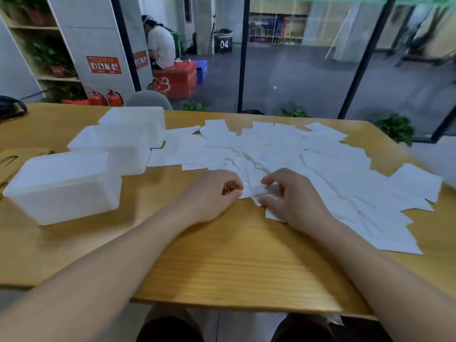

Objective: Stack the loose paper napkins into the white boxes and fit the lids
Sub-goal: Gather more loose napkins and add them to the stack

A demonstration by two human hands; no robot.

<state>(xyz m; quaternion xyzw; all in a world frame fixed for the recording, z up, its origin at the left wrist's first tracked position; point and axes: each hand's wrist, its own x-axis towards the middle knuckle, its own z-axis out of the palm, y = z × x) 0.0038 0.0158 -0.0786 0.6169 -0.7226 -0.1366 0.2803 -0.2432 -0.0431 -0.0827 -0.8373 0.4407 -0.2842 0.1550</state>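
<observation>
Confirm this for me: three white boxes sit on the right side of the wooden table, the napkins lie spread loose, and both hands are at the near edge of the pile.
One thing is wrong: the head view shows the three white boxes on the left side of the wooden table, not the right. The napkins do lie spread loose, and the left hand and right hand are at the pile's near edge.

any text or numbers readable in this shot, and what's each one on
"04": white digits on the black box on the floor beyond the glass.
"3": a pale digit on the red crate, partly hidden; more may be cut off.
Red wall signs: print too blurred to read.
White boxes and napkins: no print visible.
</observation>
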